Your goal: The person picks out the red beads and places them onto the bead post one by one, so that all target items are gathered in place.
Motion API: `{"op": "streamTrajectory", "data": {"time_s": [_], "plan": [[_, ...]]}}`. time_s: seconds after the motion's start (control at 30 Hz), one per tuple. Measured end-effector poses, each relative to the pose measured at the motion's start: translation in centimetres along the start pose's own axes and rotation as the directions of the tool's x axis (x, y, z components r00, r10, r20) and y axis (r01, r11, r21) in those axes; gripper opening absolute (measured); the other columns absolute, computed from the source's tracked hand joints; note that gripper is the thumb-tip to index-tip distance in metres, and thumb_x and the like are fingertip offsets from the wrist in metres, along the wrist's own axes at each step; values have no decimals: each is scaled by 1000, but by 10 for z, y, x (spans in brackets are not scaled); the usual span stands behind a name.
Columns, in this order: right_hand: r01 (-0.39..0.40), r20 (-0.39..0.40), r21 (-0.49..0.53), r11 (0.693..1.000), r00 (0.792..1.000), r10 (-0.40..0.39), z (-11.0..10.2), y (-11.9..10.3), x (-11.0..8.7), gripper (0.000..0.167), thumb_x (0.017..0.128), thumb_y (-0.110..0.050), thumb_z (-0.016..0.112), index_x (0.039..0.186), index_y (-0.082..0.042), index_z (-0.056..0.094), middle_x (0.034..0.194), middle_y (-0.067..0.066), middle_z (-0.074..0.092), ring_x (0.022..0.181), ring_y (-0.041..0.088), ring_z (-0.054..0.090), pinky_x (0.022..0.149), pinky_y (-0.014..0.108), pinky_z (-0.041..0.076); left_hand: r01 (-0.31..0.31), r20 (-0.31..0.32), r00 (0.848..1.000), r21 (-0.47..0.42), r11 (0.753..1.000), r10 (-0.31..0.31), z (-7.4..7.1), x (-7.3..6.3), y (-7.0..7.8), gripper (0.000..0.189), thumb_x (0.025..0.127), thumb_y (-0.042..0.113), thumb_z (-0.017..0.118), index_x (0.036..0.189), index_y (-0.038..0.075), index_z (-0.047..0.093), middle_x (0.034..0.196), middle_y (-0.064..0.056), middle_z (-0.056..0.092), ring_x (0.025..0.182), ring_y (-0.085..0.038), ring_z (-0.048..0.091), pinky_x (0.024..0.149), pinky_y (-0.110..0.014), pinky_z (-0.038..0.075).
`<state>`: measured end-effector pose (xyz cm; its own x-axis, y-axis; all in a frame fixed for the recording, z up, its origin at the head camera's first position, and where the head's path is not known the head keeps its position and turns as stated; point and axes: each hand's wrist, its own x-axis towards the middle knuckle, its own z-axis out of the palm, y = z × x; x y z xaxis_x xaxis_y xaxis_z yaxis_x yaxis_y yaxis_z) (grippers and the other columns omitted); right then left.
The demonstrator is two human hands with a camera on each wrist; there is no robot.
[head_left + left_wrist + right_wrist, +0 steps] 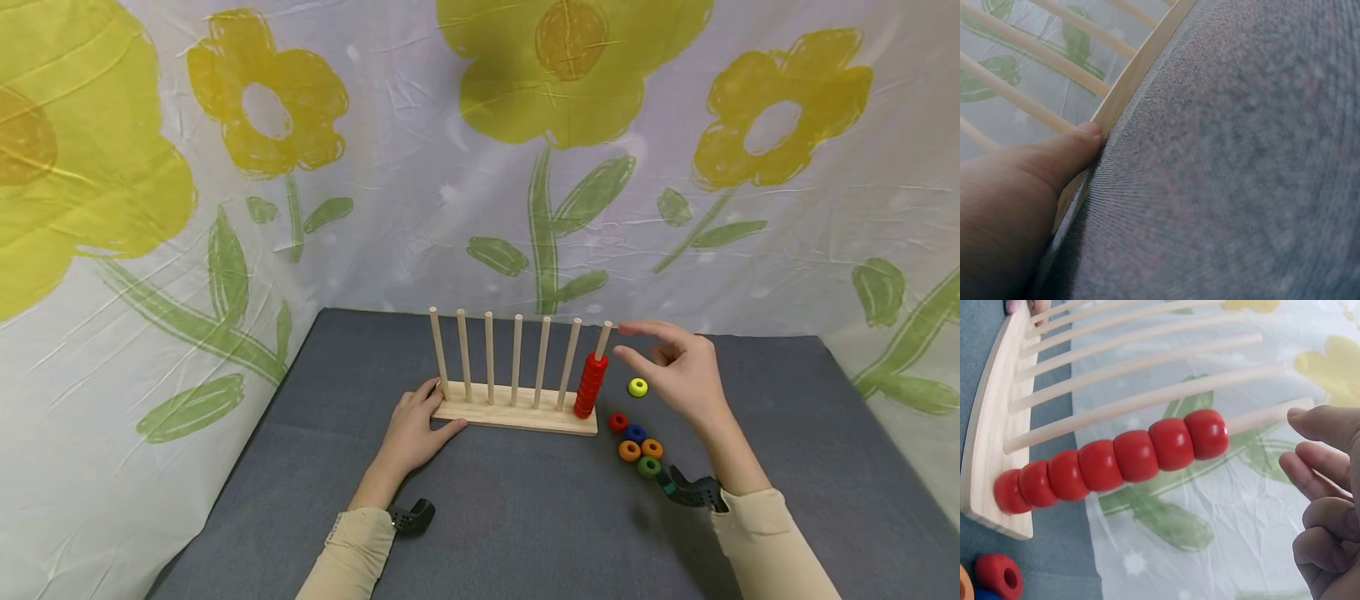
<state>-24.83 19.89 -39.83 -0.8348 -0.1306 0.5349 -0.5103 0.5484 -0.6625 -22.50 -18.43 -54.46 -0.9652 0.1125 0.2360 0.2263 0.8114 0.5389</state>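
A wooden peg stand with several upright pegs stands on the table. Red beads are stacked on its rightmost peg, and the bare tip of that peg shows above them. My left hand grips the stand's left end, thumb along the front edge and fingers round the far side. Beside the top of the beaded peg is my right hand, thumb and forefinger apart with nothing between them. In the right wrist view its other fingers are bent loosely, and the red stack lies just past the fingertips.
Right of the stand lie loose beads: a yellow one, a red one, a blue one, two orange ones and a green one. A flower-printed cloth hangs behind the dark table.
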Motion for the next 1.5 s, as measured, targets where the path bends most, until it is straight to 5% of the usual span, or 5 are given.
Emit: {"op": "streamTrajectory", "data": {"time_s": [0.2, 0.7, 1.5], "plan": [[-13, -18, -5, 1000, 1000, 13, -2, 6, -7, 29, 88, 0, 85, 117, -6, 81, 48, 3, 33, 41, -9, 20, 42, 26, 24, -4, -2, 1000, 7, 1000, 4, 1, -2, -1, 73, 94, 42, 82, 151, 2, 59, 159, -19, 50, 128, -41, 54, 106, -61, 45], [-54, 3, -29, 998, 999, 54, -12, 25, -23, 28, 91, -13, 87, 119, -15, 81, 47, -2, 36, 40, 8, 26, 42, 28, 27, 19, 22, 1000, 9, 1000, -20, 0, -2, 2, 75, 96, 43, 80, 155, 4, 55, 162, -18, 48, 129, -41, 53, 108, -60, 44], [-151, 33, -18, 988, 988, 151, -14, 49, -49, 30, 94, -14, 84, 123, -11, 79, 47, -6, 35, 39, 3, 25, 38, 28, 26, 41, 32, 999, 5, 999, -41, 0, 0, 1, 77, 96, 44, 79, 157, 6, 52, 164, -17, 46, 134, -40, 51, 111, -60, 42]]}}
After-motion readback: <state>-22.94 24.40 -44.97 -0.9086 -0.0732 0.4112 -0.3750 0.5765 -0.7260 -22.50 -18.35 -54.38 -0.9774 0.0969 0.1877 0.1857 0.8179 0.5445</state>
